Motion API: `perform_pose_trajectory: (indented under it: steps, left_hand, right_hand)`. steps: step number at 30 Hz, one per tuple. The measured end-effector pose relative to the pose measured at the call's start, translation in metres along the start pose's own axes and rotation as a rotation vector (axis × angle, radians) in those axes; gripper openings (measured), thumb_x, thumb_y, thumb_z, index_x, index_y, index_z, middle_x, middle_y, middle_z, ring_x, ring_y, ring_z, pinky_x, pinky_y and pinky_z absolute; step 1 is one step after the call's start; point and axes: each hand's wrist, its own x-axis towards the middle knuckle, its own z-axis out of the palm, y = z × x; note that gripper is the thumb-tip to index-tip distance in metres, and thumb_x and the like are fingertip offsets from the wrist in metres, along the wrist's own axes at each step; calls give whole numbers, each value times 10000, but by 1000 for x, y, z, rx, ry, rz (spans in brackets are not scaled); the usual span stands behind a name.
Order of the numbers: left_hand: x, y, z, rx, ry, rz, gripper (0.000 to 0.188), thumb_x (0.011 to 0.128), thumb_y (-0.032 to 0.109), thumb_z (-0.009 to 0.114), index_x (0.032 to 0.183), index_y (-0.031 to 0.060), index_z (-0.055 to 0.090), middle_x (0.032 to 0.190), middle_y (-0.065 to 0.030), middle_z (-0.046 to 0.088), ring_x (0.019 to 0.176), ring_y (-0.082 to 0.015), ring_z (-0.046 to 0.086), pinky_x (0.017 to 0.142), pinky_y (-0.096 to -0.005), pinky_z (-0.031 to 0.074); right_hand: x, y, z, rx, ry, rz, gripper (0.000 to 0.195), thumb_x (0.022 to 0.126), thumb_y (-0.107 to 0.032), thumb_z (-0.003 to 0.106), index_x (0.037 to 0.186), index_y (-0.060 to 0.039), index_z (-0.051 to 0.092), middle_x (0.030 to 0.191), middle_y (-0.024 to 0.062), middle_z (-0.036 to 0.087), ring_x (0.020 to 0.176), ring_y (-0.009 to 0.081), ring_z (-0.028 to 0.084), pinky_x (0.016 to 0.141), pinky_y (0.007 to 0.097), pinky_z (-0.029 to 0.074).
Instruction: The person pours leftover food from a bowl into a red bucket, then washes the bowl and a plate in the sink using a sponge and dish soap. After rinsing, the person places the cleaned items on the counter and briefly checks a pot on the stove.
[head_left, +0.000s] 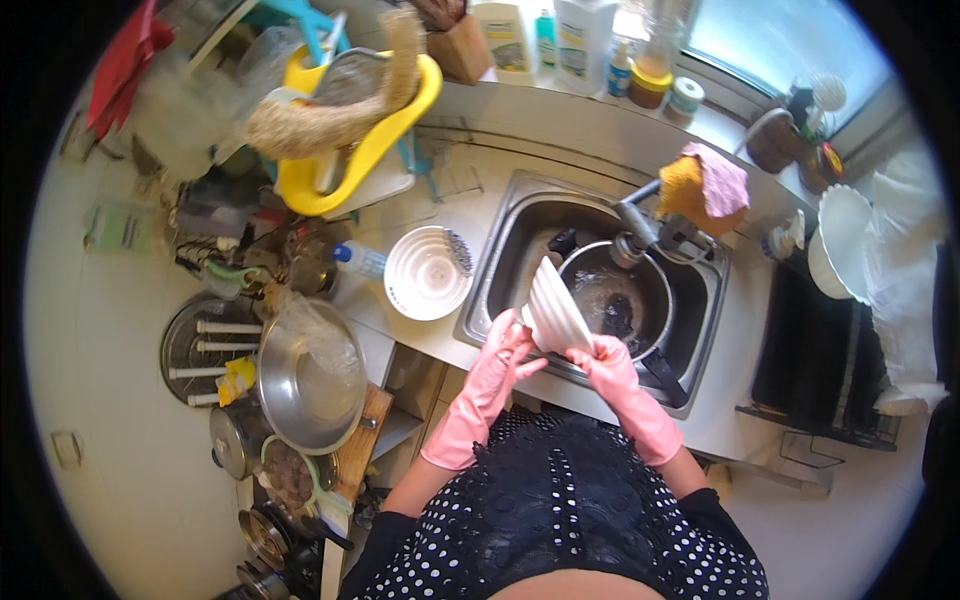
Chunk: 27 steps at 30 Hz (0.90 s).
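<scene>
Over the front of the sink I hold a ribbed white bowl (555, 311) tilted steeply on its side. My right hand (609, 367), in a pink rubber glove, grips its lower rim. My left hand (501, 361), gloved alike, is at the bowl's foot, with some fingers against it and others stretched out. Behind the bowl, a metal pan (660, 300) with a black handle sits in the steel sink (517, 217), with water and a dark patch inside. The faucet (628, 251) hangs over that pan. Left of the sink stands another white bowl (427, 274) with a scouring pad (459, 253) on its rim.
A bottle with a blue cap (360, 259) lies beside the second bowl. A large steel basin (311, 382) is at the left, and a yellow-rimmed basket (360, 161) behind. Cloths (709, 187) hang by the faucet. A black rack (817, 345) and a fluted white bowl (840, 244) are right.
</scene>
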Motion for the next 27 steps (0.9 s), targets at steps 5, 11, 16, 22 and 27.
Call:
perform_pose_trajectory:
  steps: [5,11,16,22,27]
  left_hand:
    - [-45,24,-1,-5,70,152,940,928,494,724,1624,145,198,1578,-106,378,1408,-307,458,1134,-539,407]
    - [-106,21,-72,-249,30,375,728,886,175,648,1550,77,365,1437,-135,538,1310,-290,554,1117,-429,456]
    - [-184,18,-128,-317,192,340,743,840,312,566,1504,7,429,1362,-164,616,1220,-276,628,1017,-419,531]
    - [-269,8,-187,-476,350,538,729,810,239,629,1478,0,462,1349,-162,632,1175,-284,638,946,-425,539]
    - [-324,0,-210,-639,449,518,734,824,210,619,1498,-21,444,1453,-156,577,1340,-294,547,1187,-429,381]
  right_hand:
    - [-4,-34,99,-877,-122,-536,430,855,25,677,1248,-147,709,1143,149,734,1051,331,710,893,370,566]
    - [-4,-27,165,-1034,-493,-470,363,866,-60,744,1225,-63,695,1130,153,740,1064,331,712,913,369,580]
    - [-1,-93,239,-649,-698,-491,477,856,-210,816,1280,-41,679,1257,159,706,1202,315,656,1041,406,499]
    - [127,-83,325,-1089,-68,-469,917,788,-435,864,1516,-59,451,1423,221,598,1322,355,572,1098,431,452]
    - [255,9,366,-1127,24,-444,1186,757,-560,858,1607,-5,245,1566,292,414,1468,364,412,1208,404,327]
